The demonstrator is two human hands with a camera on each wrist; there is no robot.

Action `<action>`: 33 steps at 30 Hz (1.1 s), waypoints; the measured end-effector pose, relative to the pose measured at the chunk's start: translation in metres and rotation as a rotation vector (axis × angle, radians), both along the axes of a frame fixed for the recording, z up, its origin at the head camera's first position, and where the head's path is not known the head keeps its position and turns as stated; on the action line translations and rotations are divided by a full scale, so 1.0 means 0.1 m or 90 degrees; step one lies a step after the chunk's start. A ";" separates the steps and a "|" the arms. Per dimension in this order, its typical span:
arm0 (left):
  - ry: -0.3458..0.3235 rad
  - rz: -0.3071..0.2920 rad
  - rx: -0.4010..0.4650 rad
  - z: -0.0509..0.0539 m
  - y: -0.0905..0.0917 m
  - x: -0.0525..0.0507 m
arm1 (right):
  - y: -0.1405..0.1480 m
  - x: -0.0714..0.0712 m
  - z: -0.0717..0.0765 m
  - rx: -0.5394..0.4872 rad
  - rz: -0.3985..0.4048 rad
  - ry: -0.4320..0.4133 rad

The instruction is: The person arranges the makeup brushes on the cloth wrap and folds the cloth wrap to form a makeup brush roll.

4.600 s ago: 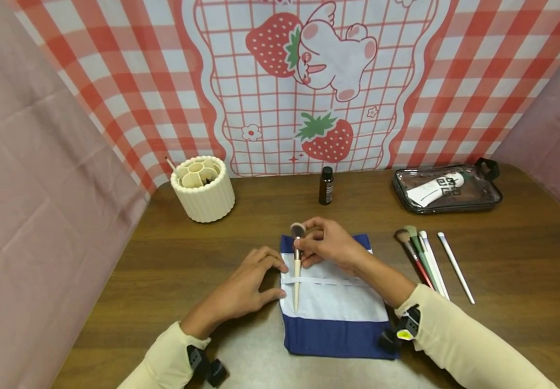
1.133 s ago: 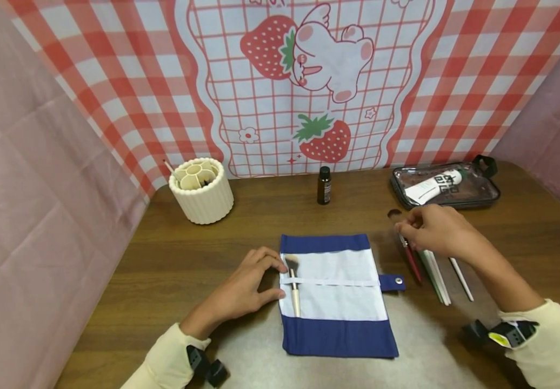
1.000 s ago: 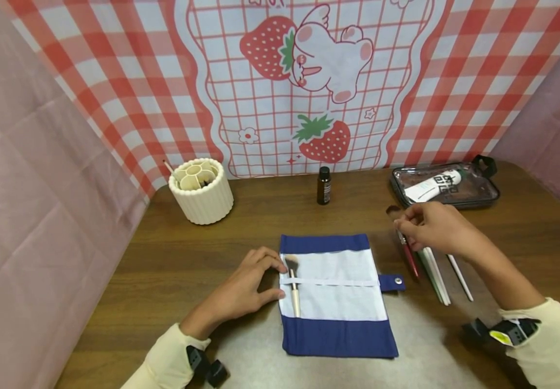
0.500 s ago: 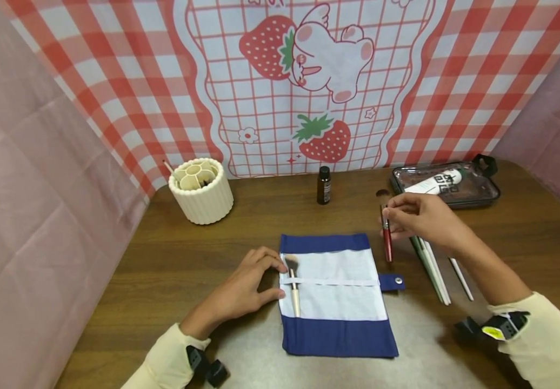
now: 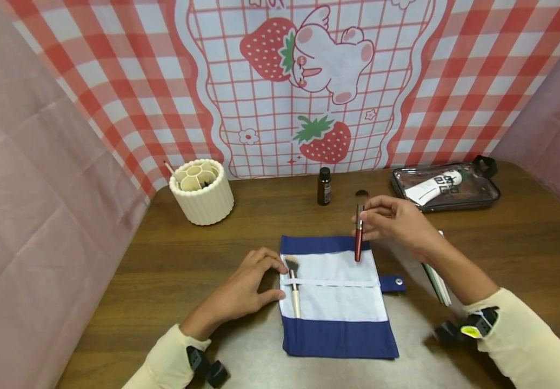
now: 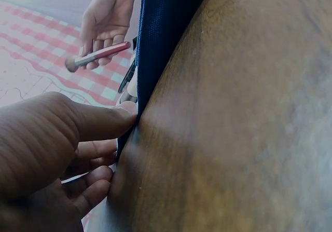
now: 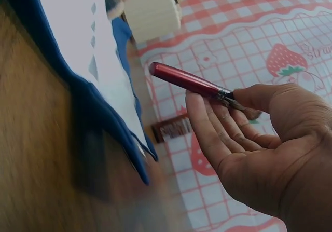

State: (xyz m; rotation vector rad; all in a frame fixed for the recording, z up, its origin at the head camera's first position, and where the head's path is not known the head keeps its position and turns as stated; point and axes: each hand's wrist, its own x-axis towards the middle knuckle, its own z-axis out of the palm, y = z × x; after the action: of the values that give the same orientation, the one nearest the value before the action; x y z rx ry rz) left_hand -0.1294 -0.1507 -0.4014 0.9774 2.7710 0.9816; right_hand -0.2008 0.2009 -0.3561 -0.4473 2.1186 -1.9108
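Observation:
A blue and white cloth roll (image 5: 333, 337) lies unfolded on the table, with a cream-handled brush (image 5: 295, 297) under its white elastic strap near the left edge. My left hand (image 5: 243, 286) rests at that left edge, thumb and fingertips touching the cloth; the left wrist view shows the thumb (image 6: 104, 120) against the blue fabric. Over the cloth's upper right corner, my right hand (image 5: 401, 224) pinches a red-handled brush (image 5: 359, 237) between thumb and fingers, bristles up. In the right wrist view the red handle (image 7: 184, 79) points away from the fingers, above the cloth.
More brushes (image 5: 438, 286) lie right of the cloth, partly hidden by the right forearm. A snap tab (image 5: 393, 283) sticks out from the cloth. Farther back stand a cream holder (image 5: 203, 200) and a dark bottle (image 5: 324, 186); a clear pouch (image 5: 474, 197) with a white tube lies at right.
My right hand took the red-handled brush from the brushes at right and moved left over the cloth. Earlier it held the cream-handled brush, now under the strap. The left hand stayed in place.

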 end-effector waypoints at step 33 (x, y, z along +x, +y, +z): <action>-0.005 0.000 0.002 -0.01 -0.01 -0.01 | -0.77 0.01 -0.25 -0.103 0.004 -0.133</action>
State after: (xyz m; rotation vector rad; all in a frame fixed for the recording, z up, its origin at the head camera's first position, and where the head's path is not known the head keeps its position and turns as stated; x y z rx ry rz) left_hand -0.1306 -0.1514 -0.4026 0.9711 2.7643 0.9887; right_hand -0.1995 0.1244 -0.3810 -0.2711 1.8394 -2.0354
